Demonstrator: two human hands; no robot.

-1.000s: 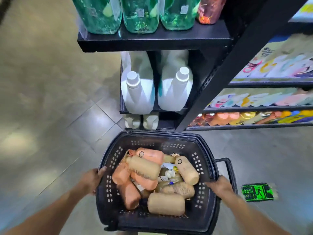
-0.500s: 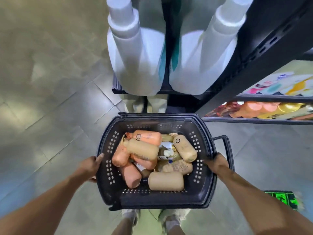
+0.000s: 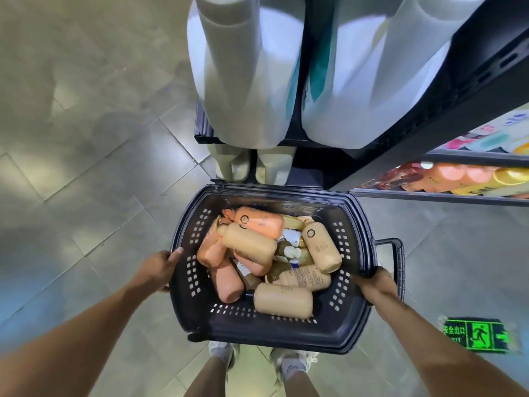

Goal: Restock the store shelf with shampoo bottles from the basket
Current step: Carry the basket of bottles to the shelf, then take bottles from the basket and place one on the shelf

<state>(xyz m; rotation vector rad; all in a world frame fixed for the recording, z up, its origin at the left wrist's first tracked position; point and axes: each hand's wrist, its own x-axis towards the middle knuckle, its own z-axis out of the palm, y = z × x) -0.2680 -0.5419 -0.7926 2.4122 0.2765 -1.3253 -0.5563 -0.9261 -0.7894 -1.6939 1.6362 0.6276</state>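
Shampoo bottles (image 3: 282, 301), tan and orange, lie heaped on their sides in the basket (image 3: 355, 308), directly between the hands and a little ahead of them. Their long axes point every way; the nearest tan one lies crosswise, cap toward the left. The left hand (image 3: 160, 267) curls over the left rim and the right hand (image 3: 375, 285) clasps the right rim, so neither is free. I judge the right hand slightly nearer that bottle. The shelf (image 3: 429, 196) stands ahead and rightward.
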